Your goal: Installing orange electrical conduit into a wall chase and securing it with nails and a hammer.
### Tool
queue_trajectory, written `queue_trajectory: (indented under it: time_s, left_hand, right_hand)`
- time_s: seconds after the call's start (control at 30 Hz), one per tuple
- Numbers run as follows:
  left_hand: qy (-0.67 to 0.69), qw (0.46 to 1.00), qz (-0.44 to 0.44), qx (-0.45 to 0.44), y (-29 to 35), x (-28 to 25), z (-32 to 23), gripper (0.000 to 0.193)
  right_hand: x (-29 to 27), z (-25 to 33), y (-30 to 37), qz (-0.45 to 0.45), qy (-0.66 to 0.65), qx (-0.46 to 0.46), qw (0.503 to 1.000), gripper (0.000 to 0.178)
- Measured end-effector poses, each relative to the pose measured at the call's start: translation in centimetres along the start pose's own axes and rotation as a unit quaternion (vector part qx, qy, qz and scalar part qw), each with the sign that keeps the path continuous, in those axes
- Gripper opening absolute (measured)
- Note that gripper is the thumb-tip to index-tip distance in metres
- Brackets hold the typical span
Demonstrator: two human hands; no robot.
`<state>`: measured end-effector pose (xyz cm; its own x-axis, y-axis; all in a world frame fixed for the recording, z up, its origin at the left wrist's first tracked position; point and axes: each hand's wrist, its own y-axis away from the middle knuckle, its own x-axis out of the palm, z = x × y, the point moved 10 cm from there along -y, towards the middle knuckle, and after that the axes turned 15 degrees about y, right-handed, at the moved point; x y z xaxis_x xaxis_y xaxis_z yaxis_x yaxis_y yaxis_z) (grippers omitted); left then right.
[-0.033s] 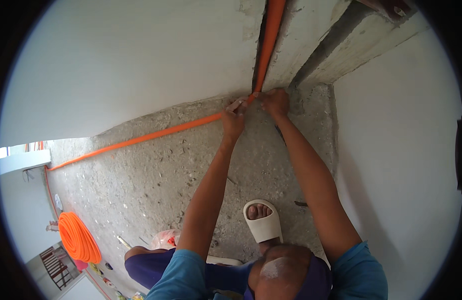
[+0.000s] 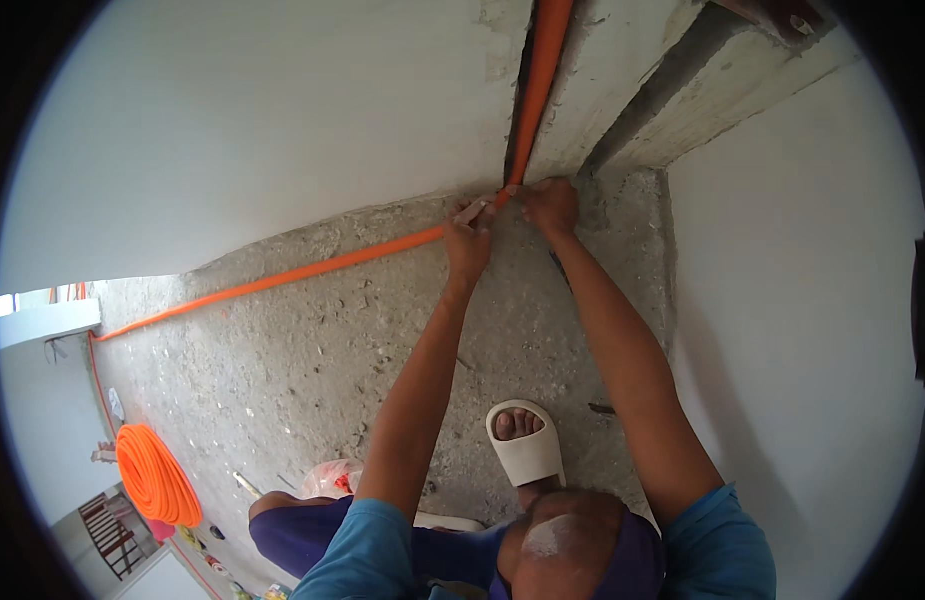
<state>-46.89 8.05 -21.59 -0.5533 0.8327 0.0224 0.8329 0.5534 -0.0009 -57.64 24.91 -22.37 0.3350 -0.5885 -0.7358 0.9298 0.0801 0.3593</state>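
An orange conduit pipe [image 2: 333, 262] lies along the floor beside the foot of the wall. At the wall's base it bends and runs up a cut groove [image 2: 513, 130]. My left hand [image 2: 470, 238] is closed around the pipe just left of the bend. Against the bend, where the pipe meets the groove, my right hand [image 2: 551, 207] pinches it with thumb and fingers. Both arms are stretched out, and the two hands are close together. The fingers partly cover the bend.
A second groove [image 2: 653, 95] cuts the wall to the right, near a white side wall [image 2: 803, 280]. A coil of orange pipe [image 2: 158, 475] lies at lower left. By my knee sits a clear plastic bag [image 2: 331, 478]. Small debris dots the rough concrete floor [image 2: 283, 350].
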Motion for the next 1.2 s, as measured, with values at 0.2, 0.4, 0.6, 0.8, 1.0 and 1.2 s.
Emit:
queue_trajectory:
  time_s: [0.2, 0.4, 0.6, 0.8, 1.0, 1.2]
  left_hand:
    - [-0.1, 0.973, -0.031, 0.206, 0.3, 1.2, -4.3, 0.012]
    - [-0.09, 0.984, -0.104, 0.112, -0.1, -1.9, -2.7, 0.013]
    - [-0.404, 0.911, 0.005, 0.082, -0.9, 1.4, -2.1, 0.018]
    - [-0.422, 0.905, 0.005, 0.059, -0.8, 1.4, -0.8, 0.015]
    - [-0.419, 0.907, 0.027, 0.03, -1.4, 1.1, -0.3, 0.021]
    - [-0.427, 0.904, 0.022, 0.011, -1.8, 0.8, 0.0, 0.02]
  right_hand:
    - [0.5, 0.1, -0.4, -0.037, 0.038, 0.003, 0.999, 0.045]
    - [0.9, -0.2, -0.6, 0.003, 0.024, 0.026, 0.999, 0.044]
    - [0.7, -0.9, -0.9, 0.034, -0.034, 0.043, 0.998, 0.039]
    - [1.5, 0.8, 0.3, 0.026, 0.016, -0.025, 0.999, 0.033]
    - [2.8, 3.5, 3.9, -0.055, -0.155, -0.184, 0.969, 0.023]
    - [4.3, 3.4, 3.2, -0.046, -0.171, -0.176, 0.968, 0.021]
